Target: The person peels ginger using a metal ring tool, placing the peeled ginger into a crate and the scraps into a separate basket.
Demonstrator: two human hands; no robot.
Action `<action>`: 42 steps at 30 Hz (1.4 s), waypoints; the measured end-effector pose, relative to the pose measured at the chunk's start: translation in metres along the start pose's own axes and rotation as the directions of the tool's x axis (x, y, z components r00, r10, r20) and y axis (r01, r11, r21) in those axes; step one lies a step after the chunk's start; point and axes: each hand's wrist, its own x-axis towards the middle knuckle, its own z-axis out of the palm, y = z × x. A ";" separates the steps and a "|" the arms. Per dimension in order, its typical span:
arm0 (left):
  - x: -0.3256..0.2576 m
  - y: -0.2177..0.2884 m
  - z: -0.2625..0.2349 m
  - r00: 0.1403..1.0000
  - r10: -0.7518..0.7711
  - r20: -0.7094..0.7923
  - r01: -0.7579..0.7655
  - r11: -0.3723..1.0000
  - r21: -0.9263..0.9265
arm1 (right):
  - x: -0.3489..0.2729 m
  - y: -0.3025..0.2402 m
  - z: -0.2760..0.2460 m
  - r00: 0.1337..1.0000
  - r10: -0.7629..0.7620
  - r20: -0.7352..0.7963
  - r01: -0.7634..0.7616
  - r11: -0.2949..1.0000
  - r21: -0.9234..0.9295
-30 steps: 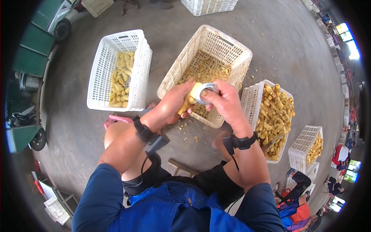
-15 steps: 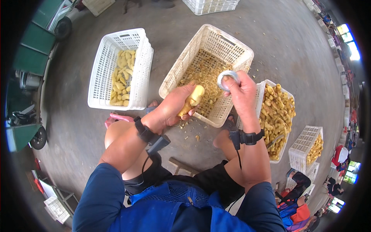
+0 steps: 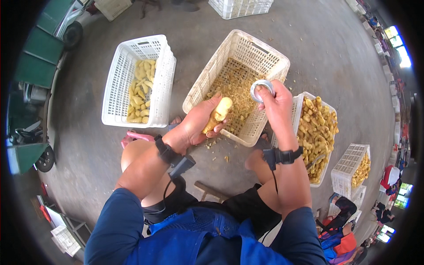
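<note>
My left hand (image 3: 201,118) is closed around a partly peeled ginger root (image 3: 222,109), its upper end pale and bare, the lower part still brown-skinned. Between the thumb and fingers of my right hand (image 3: 277,102) is a shiny metal ring (image 3: 262,91), apart from the ginger. Both hands are over the near side of a white crate (image 3: 193,90) with brown peel scraps (image 3: 238,95) across its bottom. To the left, another white crate (image 3: 166,88) holds pale peeled ginger pieces (image 3: 140,90). Unpeeled ginger (image 3: 316,132) fills a crate beside my right forearm.
Farther right stands a smaller-looking crate (image 3: 344,170) of ginger. Another white crate (image 3: 240,8) is at the far edge. A green vehicle (image 3: 42,53) with wheels lines the left side. A wooden stool piece (image 3: 210,191) shows between my legs. Someone in dark clothing (image 3: 342,216) is at lower right.
Very little differs. The whole view has shifted slightly, and both hands keep their hold on the ginger and the ring.
</note>
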 end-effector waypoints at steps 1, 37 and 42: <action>0.000 0.001 0.002 1.000 0.004 -0.005 -0.004 1.000 -0.002 | -0.006 -0.005 0.004 1.000 -0.002 0.006 0.002 1.000 0.002; -0.005 -0.002 -0.006 0.998 -0.039 0.046 0.035 0.996 0.076 | -0.005 0.002 0.017 0.996 0.038 0.084 -0.039 0.999 0.006; -0.006 0.004 0.005 0.997 -0.030 -0.075 0.031 0.999 0.016 | -0.014 -0.005 0.027 0.992 0.039 0.117 -0.061 0.979 0.195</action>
